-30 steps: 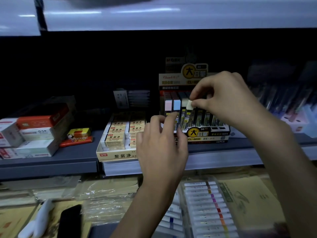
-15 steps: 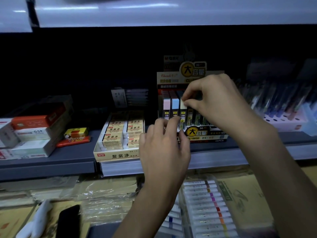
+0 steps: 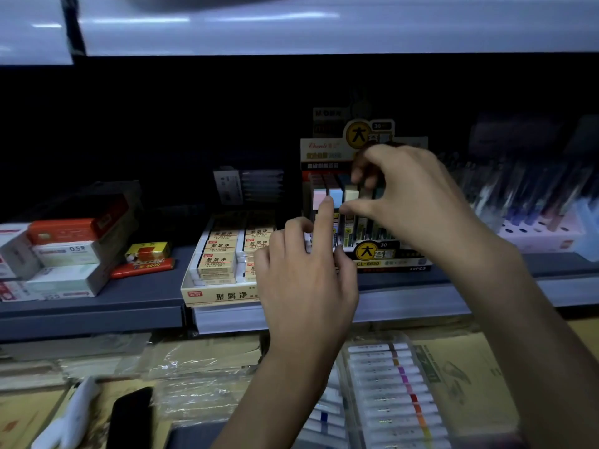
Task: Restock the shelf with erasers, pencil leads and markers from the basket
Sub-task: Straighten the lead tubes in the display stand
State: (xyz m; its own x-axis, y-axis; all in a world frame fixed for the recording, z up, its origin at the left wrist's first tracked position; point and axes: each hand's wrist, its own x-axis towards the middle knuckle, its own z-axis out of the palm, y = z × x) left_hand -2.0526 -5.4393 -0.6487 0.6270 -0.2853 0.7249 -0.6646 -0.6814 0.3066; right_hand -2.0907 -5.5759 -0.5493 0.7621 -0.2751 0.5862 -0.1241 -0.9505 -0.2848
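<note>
— Black flat phone (image 3: 129,416) nearest, btm left?
— Yep, on brown card sheets (image 3: 460,377), w/ a white soft-looking lump (image 3: 71,413) just beside it. Can't tell what that is.
— Rt of that?
— Clear plastic case of white markers w/ coloured bands (image 3: 389,390), lying flat; left forearm crosses its left edge.
— Hands?
— Left hand (image 3: 308,280): index finger straight up, tip touching where the pink-capped pencil-lead case (image 3: 318,197) meets the blue-capped pencil-lead case (image 3: 337,196). Other fingers loosely curled, holding nothing. Right hand (image 3: 411,196): thumb & fingers bent in a C around the cream-capped pencil-lead case (image 3: 351,194). Thumb tip sits at its lower corner, fingertips above are blurred, so can't tell if it's pinched.
— Where's that case?
— Upright in the yellow-and-black card display box (image 3: 389,257), just rt of the blue cap.
— And the shelf?
— Grey metal shelf (image 3: 97,306). Cream open carton of sleeved erasers (image 3: 220,294) just left of the display. Further left a small yellow-and-red box (image 3: 147,252), then stacked red & white cartons (image 3: 64,254). Far rt: lilac holder of pens (image 3: 544,234), blurred.
</note>
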